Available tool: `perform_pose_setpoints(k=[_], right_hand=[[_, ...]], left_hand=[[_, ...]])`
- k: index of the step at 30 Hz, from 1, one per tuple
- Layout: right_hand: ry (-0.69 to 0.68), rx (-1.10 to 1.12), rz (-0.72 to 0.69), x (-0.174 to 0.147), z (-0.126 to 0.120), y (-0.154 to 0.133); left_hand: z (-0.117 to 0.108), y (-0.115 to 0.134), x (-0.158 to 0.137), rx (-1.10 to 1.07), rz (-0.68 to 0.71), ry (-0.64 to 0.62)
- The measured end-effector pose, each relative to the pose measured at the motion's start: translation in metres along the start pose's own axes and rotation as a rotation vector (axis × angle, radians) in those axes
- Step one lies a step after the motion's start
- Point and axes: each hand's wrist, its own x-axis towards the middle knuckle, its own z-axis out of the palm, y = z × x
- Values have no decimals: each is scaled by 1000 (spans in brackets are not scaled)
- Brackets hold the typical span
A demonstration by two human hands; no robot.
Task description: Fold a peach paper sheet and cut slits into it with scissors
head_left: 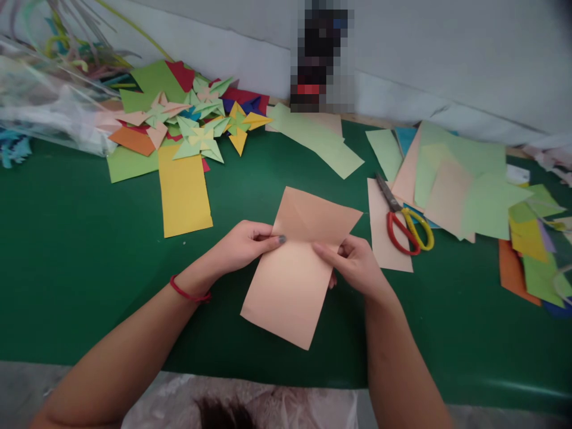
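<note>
A peach sheet of paper [286, 289] is held between both hands above the green table. Its upper part carries diagonal crease lines, and a bend runs across it at the level of my thumbs. My left hand [245, 247] pinches the left edge, thumb on top and fingers behind. On the right edge, my right hand [355, 262] grips the paper with its thumb lying on the surface; some fingertips show below the edge. To the right, scissors [404, 223] with red and yellow handles lie partly on another peach sheet [386, 256].
Folded paper stars [201, 140] and coloured sheets are piled at the back left, with a yellow sheet [185, 193] in front. Pale green sheets [465, 173] overlap at the right. A clear plastic bag [49, 101] sits far left on the green table [89, 268].
</note>
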Motion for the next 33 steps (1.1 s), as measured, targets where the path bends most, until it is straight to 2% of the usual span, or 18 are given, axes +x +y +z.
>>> perform_pose_setpoints(k=[5,11,20,27,33], right_hand=[[41,40,7,2,1,3],[151,29,-56,4,1,-1],[149,27,-57,3,1,-4],[225,-30,-84,5,0,0],[312,-94,-33,7,2,3]], left_hand=[[0,1,-1,-14,0,12],[-1,4,-1,-64,-49,6],[-2,4,-2,-113,-83,14],[-1,2,-1,-3,-43,-10],[0,-1,1,169,27,-23]])
